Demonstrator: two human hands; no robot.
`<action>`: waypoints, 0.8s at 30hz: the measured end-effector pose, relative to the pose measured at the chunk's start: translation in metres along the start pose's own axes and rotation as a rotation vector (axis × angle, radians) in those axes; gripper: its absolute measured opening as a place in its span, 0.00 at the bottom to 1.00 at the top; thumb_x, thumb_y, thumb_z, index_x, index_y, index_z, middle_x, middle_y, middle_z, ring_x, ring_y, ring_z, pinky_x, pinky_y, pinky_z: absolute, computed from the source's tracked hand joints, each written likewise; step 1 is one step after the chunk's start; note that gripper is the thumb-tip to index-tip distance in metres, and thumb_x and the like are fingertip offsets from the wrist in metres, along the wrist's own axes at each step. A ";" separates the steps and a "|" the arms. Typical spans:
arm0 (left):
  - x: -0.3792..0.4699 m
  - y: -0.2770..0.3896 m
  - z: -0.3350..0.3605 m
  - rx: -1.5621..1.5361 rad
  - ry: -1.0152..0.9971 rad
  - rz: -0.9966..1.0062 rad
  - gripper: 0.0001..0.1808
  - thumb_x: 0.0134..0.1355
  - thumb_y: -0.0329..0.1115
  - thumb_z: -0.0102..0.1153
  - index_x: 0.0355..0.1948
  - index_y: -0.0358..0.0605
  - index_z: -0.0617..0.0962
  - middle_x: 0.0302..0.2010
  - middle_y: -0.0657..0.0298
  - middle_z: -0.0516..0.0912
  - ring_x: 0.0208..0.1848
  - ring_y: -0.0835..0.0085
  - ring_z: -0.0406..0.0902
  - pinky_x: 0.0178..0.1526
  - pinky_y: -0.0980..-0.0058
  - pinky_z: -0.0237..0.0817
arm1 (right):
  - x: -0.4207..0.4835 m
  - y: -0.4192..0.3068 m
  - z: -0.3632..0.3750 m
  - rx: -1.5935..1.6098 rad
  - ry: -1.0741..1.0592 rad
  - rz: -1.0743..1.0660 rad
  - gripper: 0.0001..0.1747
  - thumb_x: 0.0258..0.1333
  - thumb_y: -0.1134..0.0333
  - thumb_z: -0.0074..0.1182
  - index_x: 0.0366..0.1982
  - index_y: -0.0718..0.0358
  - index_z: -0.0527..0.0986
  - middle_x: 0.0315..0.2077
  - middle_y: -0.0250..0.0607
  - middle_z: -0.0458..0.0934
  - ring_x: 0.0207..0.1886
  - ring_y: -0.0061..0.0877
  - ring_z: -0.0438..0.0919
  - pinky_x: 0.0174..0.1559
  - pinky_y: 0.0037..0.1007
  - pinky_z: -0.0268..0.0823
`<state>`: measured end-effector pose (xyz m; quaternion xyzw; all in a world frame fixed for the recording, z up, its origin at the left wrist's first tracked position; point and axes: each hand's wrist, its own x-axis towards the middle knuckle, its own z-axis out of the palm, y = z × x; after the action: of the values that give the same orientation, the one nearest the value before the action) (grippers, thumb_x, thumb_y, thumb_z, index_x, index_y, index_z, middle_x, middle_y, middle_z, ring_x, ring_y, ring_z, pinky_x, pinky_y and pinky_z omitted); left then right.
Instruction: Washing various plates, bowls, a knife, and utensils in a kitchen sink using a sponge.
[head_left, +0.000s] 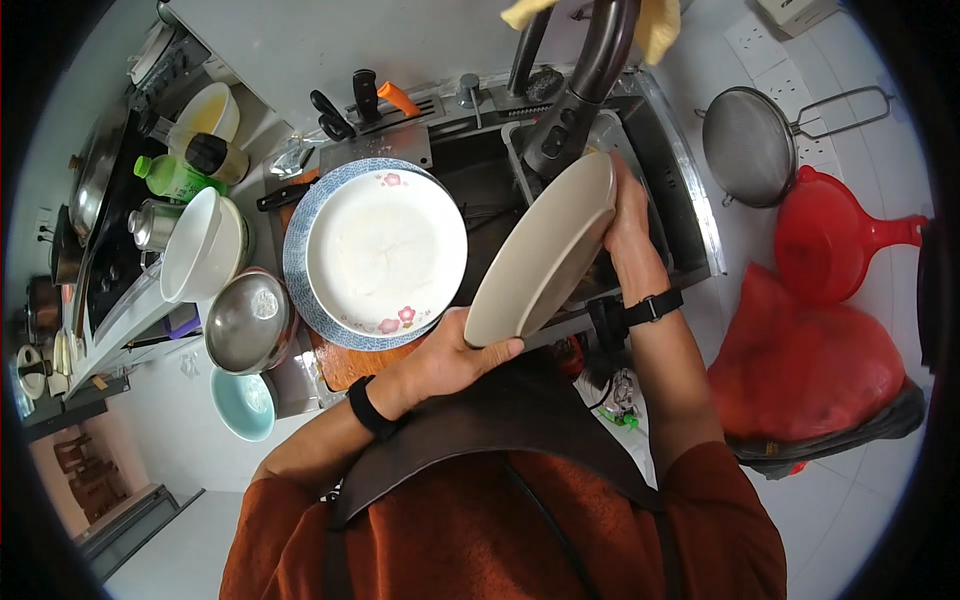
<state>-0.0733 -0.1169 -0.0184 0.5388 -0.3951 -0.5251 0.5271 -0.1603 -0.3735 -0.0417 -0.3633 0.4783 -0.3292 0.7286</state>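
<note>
A large beige plate (551, 247) is tilted steeply over the front of the dark sink. My left hand (465, 352) grips its near lower rim, with the thumb along the edge. At the plate's far right side is my right hand (628, 206), its fingers partly hidden behind the rim. The dark faucet head (559, 135) hangs just beyond the plate. To the left, a white plate with pink flowers (386, 255) rests on a larger blue-patterned plate (296, 251), above a wooden cutting board (337, 364).
Left of the plates stand a steel bowl (247, 322), white bowls (187, 247) and a turquoise bowl (244, 405). Knife handles (366, 94) rise from a rack behind the sink. A mesh strainer (750, 146), a red strainer (821, 236) and a red bag (810, 360) are at the right.
</note>
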 end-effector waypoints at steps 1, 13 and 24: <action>-0.002 -0.006 0.001 -0.021 -0.012 -0.003 0.16 0.61 0.35 0.58 0.47 0.36 0.76 0.38 0.63 0.80 0.41 0.80 0.72 0.45 0.78 0.65 | 0.000 0.000 0.000 -0.019 -0.020 0.024 0.24 0.58 0.51 0.50 0.42 0.67 0.74 0.37 0.41 0.78 0.38 0.29 0.78 0.40 0.30 0.71; -0.035 -0.039 -0.016 -0.224 0.111 -0.071 0.23 0.59 0.28 0.60 0.55 0.39 0.71 0.49 0.64 0.77 0.50 0.78 0.70 0.54 0.77 0.61 | 0.005 0.019 0.022 -0.560 0.069 -0.286 0.32 0.58 0.47 0.47 0.21 0.74 0.76 0.20 0.46 0.77 0.29 0.29 0.74 0.35 0.34 0.64; -0.019 -0.018 -0.039 -0.837 0.304 -0.049 0.32 0.54 0.26 0.62 0.60 0.39 0.64 0.53 0.54 0.75 0.54 0.64 0.73 0.56 0.63 0.67 | 0.020 -0.005 0.055 -0.629 -0.316 -0.205 0.23 0.58 0.56 0.49 0.36 0.73 0.77 0.31 0.44 0.80 0.35 0.26 0.77 0.39 0.30 0.67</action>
<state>-0.0397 -0.0897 -0.0373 0.3595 -0.0537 -0.5670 0.7391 -0.1028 -0.3815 -0.0311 -0.6621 0.3987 -0.1769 0.6094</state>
